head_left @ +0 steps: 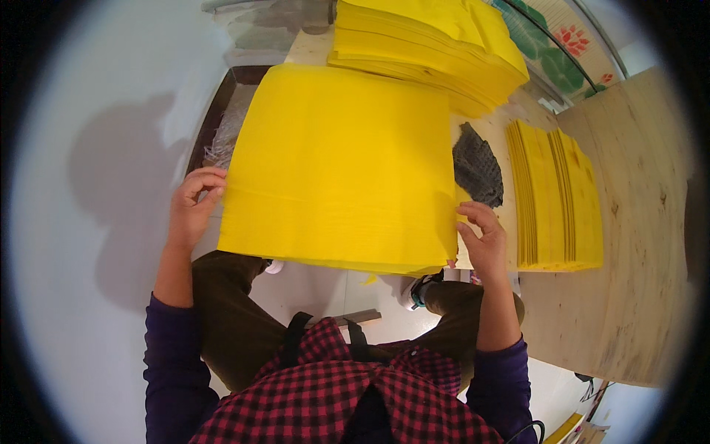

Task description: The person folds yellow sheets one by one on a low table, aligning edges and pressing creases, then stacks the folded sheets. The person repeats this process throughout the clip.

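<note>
Spreading across the centre of the frame, a broad yellow sheet (340,163) lies between the person's two hands, its front edge reaching out above the knees. More than one layer shows along that edge toward the lower right corner. The hands are well apart, one at each side of the sheet. At centre left, the left hand (194,206) has its fingertips and thumb drawn close together at the left edge; at right of centre, the right hand (484,237) is curled at the right edge, with a small gap between forefinger and thumb. Whether either hand is clamped on the fabric I cannot tell.

At the top of the frame, just behind the sheet, sits a thick yellow stack (421,37) of many layers. Beside the sheet at right of centre lies a crumpled dark grey cloth (477,166), and farther right are folded yellow bundles (558,196) on pale wood (629,296). A painted panel (558,55) with green leaves and a red flower fills the upper right. Red-and-black checked clothing (318,399) occupies the bottom centre.
</note>
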`<action>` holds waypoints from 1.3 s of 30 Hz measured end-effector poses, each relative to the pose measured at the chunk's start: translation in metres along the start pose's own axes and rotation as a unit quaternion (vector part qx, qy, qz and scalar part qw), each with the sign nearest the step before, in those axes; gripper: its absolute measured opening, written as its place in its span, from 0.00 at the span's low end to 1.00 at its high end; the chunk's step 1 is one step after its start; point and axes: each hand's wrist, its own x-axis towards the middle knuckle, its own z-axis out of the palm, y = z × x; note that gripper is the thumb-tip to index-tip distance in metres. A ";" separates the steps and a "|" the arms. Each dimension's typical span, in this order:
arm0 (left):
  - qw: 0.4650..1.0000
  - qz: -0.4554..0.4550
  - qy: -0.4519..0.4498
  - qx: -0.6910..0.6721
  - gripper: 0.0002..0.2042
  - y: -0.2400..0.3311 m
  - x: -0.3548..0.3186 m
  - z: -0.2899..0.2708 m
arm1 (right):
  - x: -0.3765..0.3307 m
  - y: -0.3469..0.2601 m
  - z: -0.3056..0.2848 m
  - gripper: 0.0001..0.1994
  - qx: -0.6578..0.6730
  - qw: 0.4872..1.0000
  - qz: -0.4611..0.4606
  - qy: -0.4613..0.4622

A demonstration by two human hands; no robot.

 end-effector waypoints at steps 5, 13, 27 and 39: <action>0.999 0.012 -0.015 0.027 0.06 0.000 0.000 0.000 | 0.008 0.000 0.001 0.12 -0.070 0.996 -0.053 -0.020; 0.999 0.023 -0.027 0.010 0.05 -0.003 0.001 -0.001 | 0.016 -0.005 0.001 0.09 -0.109 0.988 -0.099 -0.044; 0.999 0.022 -0.030 0.003 0.05 -0.002 0.001 -0.005 | 0.020 -0.008 0.004 0.08 -0.156 0.975 -0.151 -0.048; 0.998 -0.004 -0.057 0.005 0.08 0.004 -0.003 -0.013 | 0.014 -0.016 0.001 0.06 -0.130 0.986 -0.092 -0.050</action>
